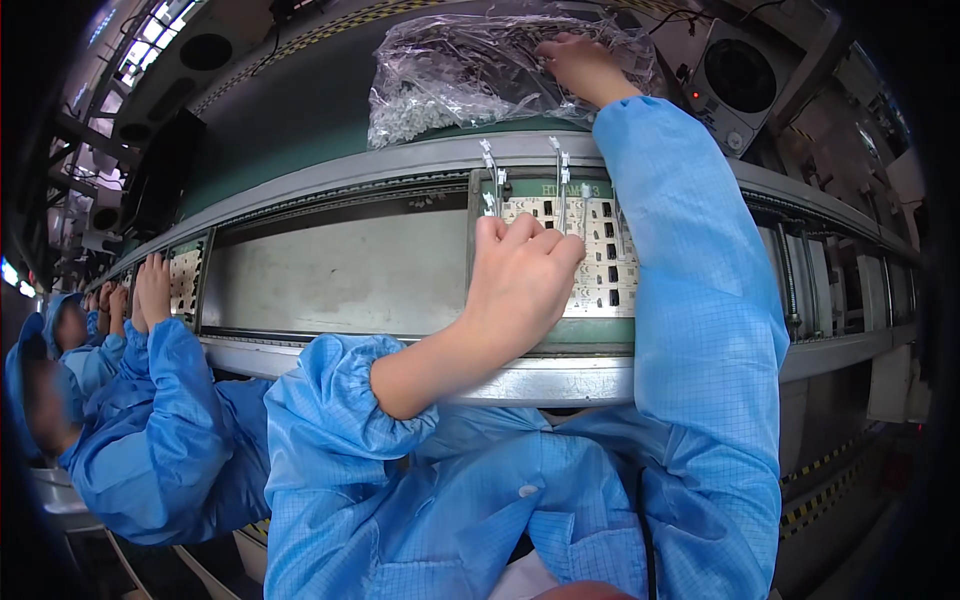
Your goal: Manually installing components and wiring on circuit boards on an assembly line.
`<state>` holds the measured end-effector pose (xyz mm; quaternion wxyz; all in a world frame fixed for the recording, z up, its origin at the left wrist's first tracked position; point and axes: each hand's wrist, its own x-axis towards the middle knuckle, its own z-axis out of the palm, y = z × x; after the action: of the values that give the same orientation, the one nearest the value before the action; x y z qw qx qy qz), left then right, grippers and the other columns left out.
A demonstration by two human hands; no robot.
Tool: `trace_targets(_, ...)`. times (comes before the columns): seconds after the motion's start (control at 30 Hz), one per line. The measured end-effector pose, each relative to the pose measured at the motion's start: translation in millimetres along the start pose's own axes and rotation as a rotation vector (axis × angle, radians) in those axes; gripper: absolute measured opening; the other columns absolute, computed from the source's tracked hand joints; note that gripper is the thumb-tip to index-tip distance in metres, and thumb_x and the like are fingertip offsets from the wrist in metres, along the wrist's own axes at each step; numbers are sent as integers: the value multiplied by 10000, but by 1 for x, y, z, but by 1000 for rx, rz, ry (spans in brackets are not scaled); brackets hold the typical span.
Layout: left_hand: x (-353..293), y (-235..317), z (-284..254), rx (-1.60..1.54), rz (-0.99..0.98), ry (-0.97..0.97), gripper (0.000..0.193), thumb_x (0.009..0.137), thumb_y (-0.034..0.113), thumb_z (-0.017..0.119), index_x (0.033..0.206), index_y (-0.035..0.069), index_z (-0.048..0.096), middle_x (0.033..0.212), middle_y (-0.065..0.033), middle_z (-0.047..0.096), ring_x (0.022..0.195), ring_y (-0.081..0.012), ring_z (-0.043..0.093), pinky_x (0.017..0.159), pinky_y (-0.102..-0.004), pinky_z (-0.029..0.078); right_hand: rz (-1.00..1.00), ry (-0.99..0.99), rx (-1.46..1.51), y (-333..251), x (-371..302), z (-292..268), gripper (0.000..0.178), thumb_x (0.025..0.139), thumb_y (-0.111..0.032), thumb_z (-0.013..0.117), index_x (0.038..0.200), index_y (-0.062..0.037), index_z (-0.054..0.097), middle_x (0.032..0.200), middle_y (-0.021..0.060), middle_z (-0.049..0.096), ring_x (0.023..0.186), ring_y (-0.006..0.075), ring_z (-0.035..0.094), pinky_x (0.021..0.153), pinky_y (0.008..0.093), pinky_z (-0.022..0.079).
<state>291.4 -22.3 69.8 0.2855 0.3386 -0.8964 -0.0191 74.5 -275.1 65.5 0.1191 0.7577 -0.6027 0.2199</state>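
Note:
My left hand [525, 275] is closed, knuckles up, over a pale circuit board panel [600, 290] with several black connectors. Its fingertips are hidden, so whatever they pinch does not show. Short wire leads with white plugs [558, 165] stand across the panel's far edge, just beyond that hand. At the far side, my right hand [585, 68] reaches to a clear plastic bag [470, 75] full of wire leads and white plugs. Its fingers are bent down among the leads; what they grip cannot be made out.
The panel sits in a green-edged carrier on a conveyor with metal rails [560, 380]. Co-workers in blue smocks [160, 430] work at the left, one with hands over another panel [185, 280]. A fan-like unit [738, 75] stands at the far right.

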Motion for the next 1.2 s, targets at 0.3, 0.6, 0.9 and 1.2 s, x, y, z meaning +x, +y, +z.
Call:
trace_targets(0.3,2,-3,-11,-58,-26,56,95,802,105,721,870,131,660,798,15,657,855,-207,574,824,-416,350,-134,-300,111,3,8,-11,254,835,-222,636,1049,-150,752,1137,111,675,1062,295,654,890,443,523)
trace_targets(0.6,-5,-4,-9,-24,-29,-43,111,788,112,742,877,151,687,864,26,652,897,-212,571,818,-410,345,3,-366,269,14,40,9,252,883,-209,660,1064,-40,707,1021,119,736,949,209,700,854,325,540)
trace_targets(0.9,7,-8,-8,-221,-200,-138,69,752,88,742,784,133,701,876,7,603,933,-250,540,834,-401,350,-12,-75,46,21,50,81,233,864,-127,596,1026,-3,706,1083,238,704,1022,399,672,890,474,526)
trace_targets(1.2,2,-7,-6,-180,-208,-202,44,753,91,745,782,120,728,866,6,619,941,-249,537,837,-394,348,137,126,799,15,-1,-107,282,833,-194,675,997,34,651,857,173,714,758,232,716,662,326,548)
